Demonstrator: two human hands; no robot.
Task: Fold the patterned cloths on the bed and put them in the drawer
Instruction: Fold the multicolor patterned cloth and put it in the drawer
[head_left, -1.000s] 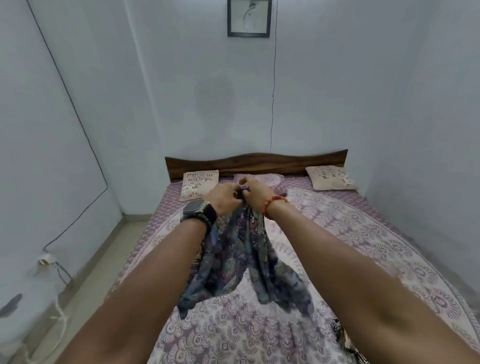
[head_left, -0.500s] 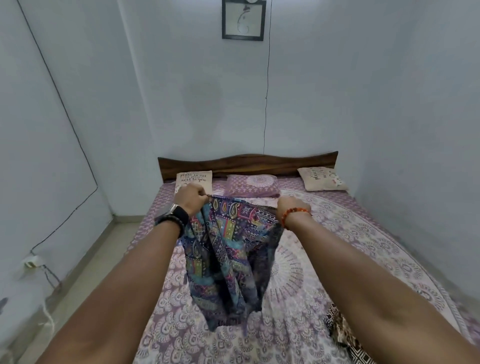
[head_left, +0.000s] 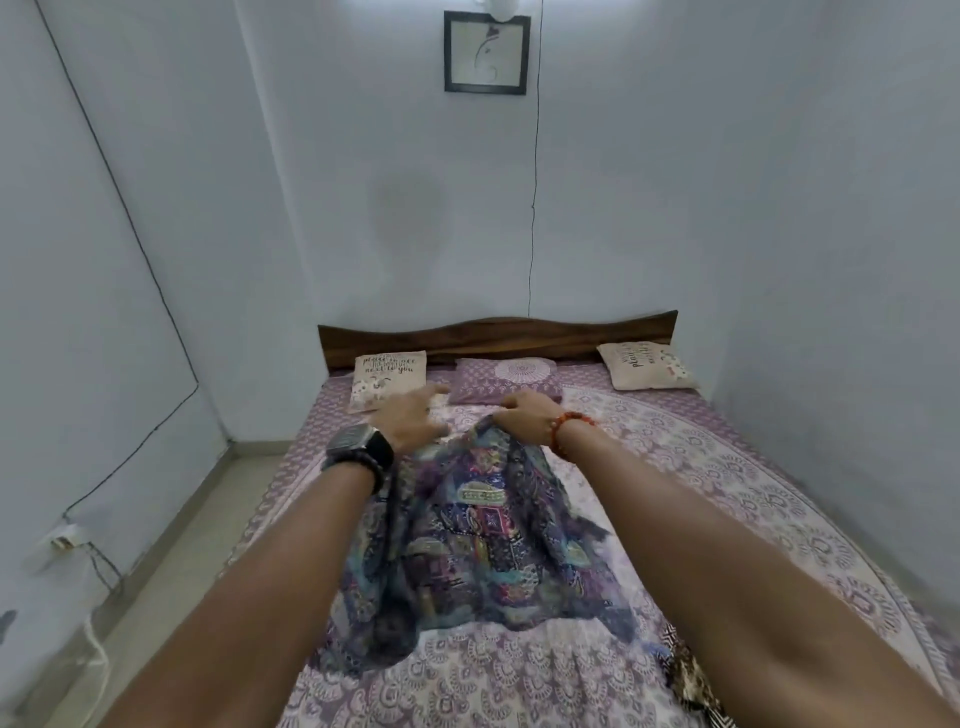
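Cloth (head_left: 467, 530) spread mid-bed (head_left: 727, 467) | L hand (head_left: 410, 418) fingers splayed, holds nothing | R hand (head_left: 524, 415) pinches far edge | tip: pull corners square, flatten before 1st fold

The single head camera stands at the bed's foot, facing 12 o'clock and slightly downward along the bed (head_left: 727, 467) toward the headboard (head_left: 498, 335), forearms close beneath.

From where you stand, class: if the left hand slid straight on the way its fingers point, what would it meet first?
Probably the purple mandala-print pillow by the dark wooden headboard. The left hand points its spread fingers up the bed towards it, though depth is unclear.
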